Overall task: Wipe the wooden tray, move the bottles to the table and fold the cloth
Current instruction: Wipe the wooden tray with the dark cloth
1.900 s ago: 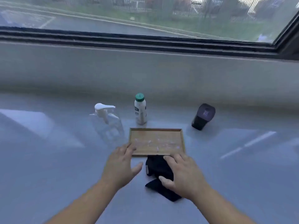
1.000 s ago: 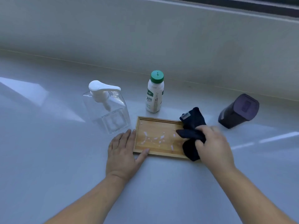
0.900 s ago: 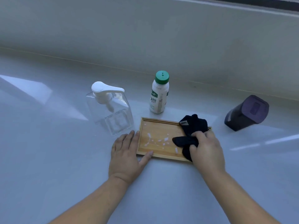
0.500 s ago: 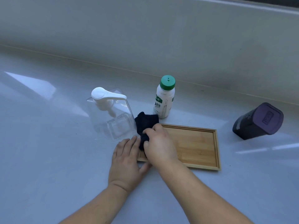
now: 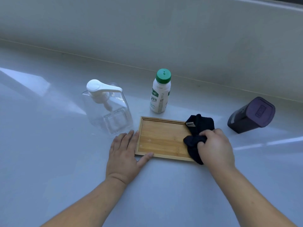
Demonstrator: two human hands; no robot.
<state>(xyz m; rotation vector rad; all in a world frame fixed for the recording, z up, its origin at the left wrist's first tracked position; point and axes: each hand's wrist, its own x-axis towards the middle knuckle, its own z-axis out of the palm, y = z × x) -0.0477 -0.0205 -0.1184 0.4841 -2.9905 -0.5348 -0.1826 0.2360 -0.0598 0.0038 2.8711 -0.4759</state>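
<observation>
The table (image 5: 49, 161) looks like smooth, glossy grey-white laminate that throws back light streaks. The tray (image 5: 164, 138) is light wood with visible grain, a matt finish and a raised rim. At its 3 o'clock end sits soft dark cloth (image 5: 199, 126), matt and crumpled, with a small sewn tag. At 10 o'clock is a clear glossy plastic pump bottle (image 5: 108, 112), at 12 a white plastic bottle (image 5: 159, 94) with a green cap. The dark container (image 5: 250, 115) looks like satin plastic.

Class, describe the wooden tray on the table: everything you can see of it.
The wooden tray is a shallow, light bamboo-looking rectangle with a raised rim, lying flat on the table. Its floor looks nearly clean. The left hand braces its left edge, thumb along the front rim. The right hand presses a dark cloth over its right end.
</observation>
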